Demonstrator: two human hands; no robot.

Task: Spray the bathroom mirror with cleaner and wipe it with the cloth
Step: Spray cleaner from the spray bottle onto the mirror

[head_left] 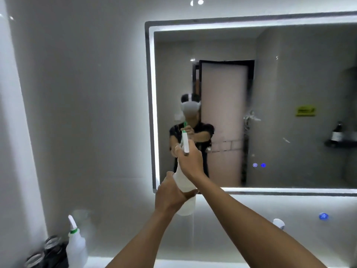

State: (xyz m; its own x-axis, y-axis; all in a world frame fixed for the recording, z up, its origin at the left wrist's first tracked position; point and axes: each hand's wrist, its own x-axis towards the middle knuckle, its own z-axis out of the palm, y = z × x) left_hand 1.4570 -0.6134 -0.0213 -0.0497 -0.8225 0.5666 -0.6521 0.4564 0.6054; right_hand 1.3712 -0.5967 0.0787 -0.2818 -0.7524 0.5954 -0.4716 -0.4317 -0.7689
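Note:
A white spray bottle (185, 202) with a white trigger head and green nozzle is raised in front of the lower left corner of the lit bathroom mirror (289, 84). My left hand (170, 192) wraps around the bottle's body from the left. My right hand (190, 160) grips the neck and trigger head from the right, nozzle pointing at the glass. A faint misty patch shows on the mirror around the reflected door. No cloth is in view.
A second white bottle (75, 244) with a green collar stands at the lower left beside dark jars (51, 248). A white faucet top (278, 223) and a blue light (323, 216) sit under the mirror. The mirror carries two blue touch buttons (259, 165).

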